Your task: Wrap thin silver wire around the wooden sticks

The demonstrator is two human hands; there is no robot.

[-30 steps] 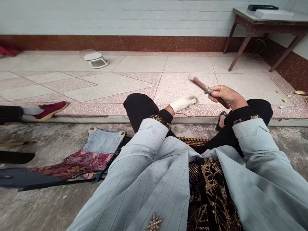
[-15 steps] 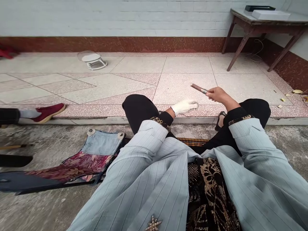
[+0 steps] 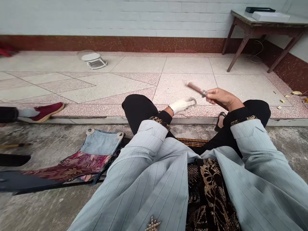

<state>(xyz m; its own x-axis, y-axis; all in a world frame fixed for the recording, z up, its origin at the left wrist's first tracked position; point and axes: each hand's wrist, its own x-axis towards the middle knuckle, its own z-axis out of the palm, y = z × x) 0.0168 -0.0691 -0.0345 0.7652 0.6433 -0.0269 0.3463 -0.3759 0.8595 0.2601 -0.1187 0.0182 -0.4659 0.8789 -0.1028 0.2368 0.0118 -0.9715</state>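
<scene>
My left hand [image 3: 181,105], in a white knitted glove, is held low over the edge of the tiled step. Its fingers are closed around a small, roundish greyish thing [image 3: 193,102] that I cannot make out. To its right, my bare right hand [image 3: 222,97] grips a short brown stick [image 3: 195,88] with a silvery band near the fingers. The stick slants up to the left, its far end blurred by motion. It hangs above the left fingertips, apart from them.
A white stool [image 3: 92,60] stands on the tiles, and an old wooden table [image 3: 252,22] is at back right. A folding chair with patterned fabric [image 3: 79,163] is at my left. Another person's red shoe [image 3: 49,112] rests on the step edge. Leaves [image 3: 296,93] lie far right.
The brown stick has shifted left, its far end now higher and blurred. My right hand has turned slightly, and my gloved left hand has drawn back a little to the left.
</scene>
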